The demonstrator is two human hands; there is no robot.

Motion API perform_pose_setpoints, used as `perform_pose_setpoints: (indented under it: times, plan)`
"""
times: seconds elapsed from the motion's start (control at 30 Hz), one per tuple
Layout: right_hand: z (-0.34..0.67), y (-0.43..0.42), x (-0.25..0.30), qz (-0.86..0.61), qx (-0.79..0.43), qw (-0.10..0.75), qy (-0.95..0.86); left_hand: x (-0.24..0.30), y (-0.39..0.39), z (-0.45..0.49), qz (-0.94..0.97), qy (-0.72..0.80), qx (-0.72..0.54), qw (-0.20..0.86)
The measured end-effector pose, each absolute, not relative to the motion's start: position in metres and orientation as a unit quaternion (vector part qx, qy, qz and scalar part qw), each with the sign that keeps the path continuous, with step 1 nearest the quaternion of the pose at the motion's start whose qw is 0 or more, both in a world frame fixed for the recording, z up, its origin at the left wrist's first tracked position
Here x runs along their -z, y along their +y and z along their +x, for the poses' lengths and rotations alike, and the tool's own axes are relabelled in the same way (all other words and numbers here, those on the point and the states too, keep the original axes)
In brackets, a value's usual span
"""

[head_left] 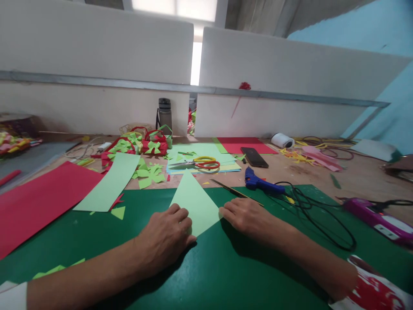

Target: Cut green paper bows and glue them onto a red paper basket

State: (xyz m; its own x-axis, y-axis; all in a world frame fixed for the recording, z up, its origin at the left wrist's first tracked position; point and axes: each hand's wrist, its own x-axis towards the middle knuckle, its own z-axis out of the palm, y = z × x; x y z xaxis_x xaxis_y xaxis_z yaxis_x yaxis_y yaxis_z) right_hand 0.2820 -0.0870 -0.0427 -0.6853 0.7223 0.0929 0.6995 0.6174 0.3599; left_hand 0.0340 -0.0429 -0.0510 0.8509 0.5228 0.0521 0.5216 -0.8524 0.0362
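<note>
A light green paper triangle [195,199] lies on the dark green cutting mat [232,267], its tip pointing away from me. My left hand [164,239] rests on the triangle's lower left corner with fingers curled and pressed down on the paper. My right hand [247,215] lies flat at the triangle's right corner, fingertips touching its edge, fingers stretched out. A thin metal ruler [234,191] lies just beyond my right hand.
A red sheet [38,200] and a pale green strip [111,181] lie at left. Scissors [200,163] sit on stacked paper behind. A blue glue gun [260,183] with black cable, a phone [254,156], a pink tool [377,217], paper baskets [142,144] and a bottle [164,114] stand farther back.
</note>
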Motion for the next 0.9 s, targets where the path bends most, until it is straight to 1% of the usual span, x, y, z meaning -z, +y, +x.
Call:
perform_pose_setpoints:
  times: [0.3, 0.43, 0.6, 0.8, 0.9]
  plan:
    - [0.275, -0.085, 0.045, 0.398, -0.223, 0.003, 0.89, 0.045, -0.047, 0.034, 0.958, 0.282, -0.038, 0.022]
    - [0.272, -0.092, 0.043, 0.399, -0.244, 0.015, 0.884, 0.045, -0.047, 0.034, 0.96, 0.276, -0.043, 0.005]
    - [0.27, -0.093, 0.054, 0.374, -0.282, 0.022, 0.883, 0.046, -0.047, 0.032, 0.97, 0.241, -0.019, -0.02]
    - [0.263, -0.094, 0.052, 0.376, -0.292, 0.007, 0.879, 0.035, -0.053, 0.032, 0.958, 0.282, -0.025, 0.033]
    - [0.249, -0.098, 0.042, 0.382, -0.298, -0.017, 0.875, 0.031, -0.059, 0.034, 0.951, 0.307, -0.02, 0.032]
